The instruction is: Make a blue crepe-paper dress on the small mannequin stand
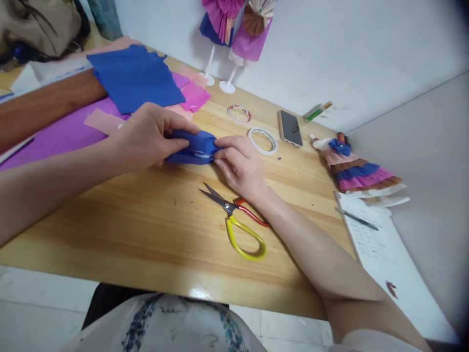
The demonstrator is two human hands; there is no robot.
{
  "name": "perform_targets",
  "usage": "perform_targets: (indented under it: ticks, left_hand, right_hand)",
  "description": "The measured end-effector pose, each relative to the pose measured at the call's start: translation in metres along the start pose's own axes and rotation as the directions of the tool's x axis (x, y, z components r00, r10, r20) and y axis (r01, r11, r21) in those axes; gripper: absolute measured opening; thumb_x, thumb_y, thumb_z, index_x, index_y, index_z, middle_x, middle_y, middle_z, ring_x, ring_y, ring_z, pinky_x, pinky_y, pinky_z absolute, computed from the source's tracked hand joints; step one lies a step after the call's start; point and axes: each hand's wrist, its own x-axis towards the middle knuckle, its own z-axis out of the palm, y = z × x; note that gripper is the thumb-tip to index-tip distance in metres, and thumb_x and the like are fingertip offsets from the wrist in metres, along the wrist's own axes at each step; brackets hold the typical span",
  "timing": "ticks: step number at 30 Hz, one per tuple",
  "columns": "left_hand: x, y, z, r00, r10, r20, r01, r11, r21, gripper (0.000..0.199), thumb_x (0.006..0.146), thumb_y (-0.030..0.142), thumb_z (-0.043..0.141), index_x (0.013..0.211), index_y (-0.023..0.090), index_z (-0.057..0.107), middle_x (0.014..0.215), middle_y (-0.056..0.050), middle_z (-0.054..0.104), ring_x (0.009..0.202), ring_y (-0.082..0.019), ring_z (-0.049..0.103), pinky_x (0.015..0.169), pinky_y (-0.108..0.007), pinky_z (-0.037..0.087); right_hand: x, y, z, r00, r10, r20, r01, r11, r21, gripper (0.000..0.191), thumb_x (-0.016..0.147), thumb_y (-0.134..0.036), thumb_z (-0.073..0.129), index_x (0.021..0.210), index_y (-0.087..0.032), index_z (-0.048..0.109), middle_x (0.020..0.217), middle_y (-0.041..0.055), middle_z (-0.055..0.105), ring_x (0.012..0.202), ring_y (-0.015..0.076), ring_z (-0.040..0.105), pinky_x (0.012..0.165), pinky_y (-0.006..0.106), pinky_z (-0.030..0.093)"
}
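I have the left hand [154, 134] pinching the left end of a folded, deep-blue sheet-like piece [201, 143] over the pale wooden table [146, 234], the right hand [241, 165] gripping its right end; open black-bladed, yellow-and-red-handled scissors [229, 208] lie nearer.

Light-brown wooden table [146, 234] beneath the grip, yellow-and-red-handled black scissors [228, 208] on its near side, white tape ring [263, 152] to its right, thin multicoloured sheets [128, 80] to its left
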Motion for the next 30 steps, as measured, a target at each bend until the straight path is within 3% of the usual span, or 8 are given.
perform_targets:
  ticks: [5, 11, 18, 30]
  left_hand:
    - [0.000, -0.002, 0.000, 0.997, 0.078, -0.021, -0.078, 0.997, 0.018, 0.032, 0.080, 0.014, 0.058, 0.107, 0.011, 0.074, 0.079, -0.001, 0.073, 0.069, -0.011, 0.062, 0.063, -0.020, 0.048]
    - [-0.001, -0.010, -0.001, 0.999, 0.037, -0.022, -0.037, 0.999, -0.018, 0.034, 0.083, 0.019, 0.058, 0.114, 0.016, 0.071, 0.062, 0.005, 0.064, 0.044, -0.007, 0.048, 0.046, -0.019, 0.040]
    - [-0.002, -0.011, 0.000, 0.997, 0.079, -0.008, -0.080, 0.993, -0.083, 0.034, 0.082, 0.022, 0.059, 0.113, 0.016, 0.072, 0.058, 0.005, 0.063, 0.042, -0.007, 0.046, 0.044, -0.019, 0.039]
    - [-0.002, -0.009, -0.001, 0.999, 0.037, 0.002, -0.037, 0.995, -0.095, 0.032, 0.078, 0.020, 0.060, 0.107, 0.018, 0.074, 0.053, 0.007, 0.059, 0.040, -0.007, 0.043, 0.040, -0.018, 0.033]
  right_hand:
    - [0.000, -0.001, -0.001, 1.000, 0.009, -0.009, -0.009, 1.000, 0.002, 0.011, 0.097, -0.021, 0.055, 0.088, -0.020, 0.062, 0.104, 0.0118, 0.071, 0.097, 0.0233, 0.064, 0.083, 0.041, 0.053]
    - [0.000, -0.001, -0.001, 1.000, 0.022, -0.009, -0.022, 1.000, -0.002, 0.010, 0.096, -0.022, 0.055, 0.088, -0.020, 0.061, 0.104, 0.0115, 0.072, 0.097, 0.0233, 0.065, 0.084, 0.041, 0.053]
    - [0.000, -0.003, -0.005, 0.997, 0.076, 0.029, -0.077, 0.996, 0.042, 0.007, 0.094, -0.024, 0.057, 0.091, -0.021, 0.061, 0.106, 0.0114, 0.071, 0.101, 0.0238, 0.066, 0.088, 0.041, 0.053]
    - [-0.001, 0.001, -0.005, 0.992, 0.114, 0.060, -0.117, 0.992, 0.043, 0.006, 0.092, -0.024, 0.058, 0.088, -0.021, 0.063, 0.107, 0.0118, 0.071, 0.101, 0.0265, 0.066, 0.086, 0.045, 0.053]
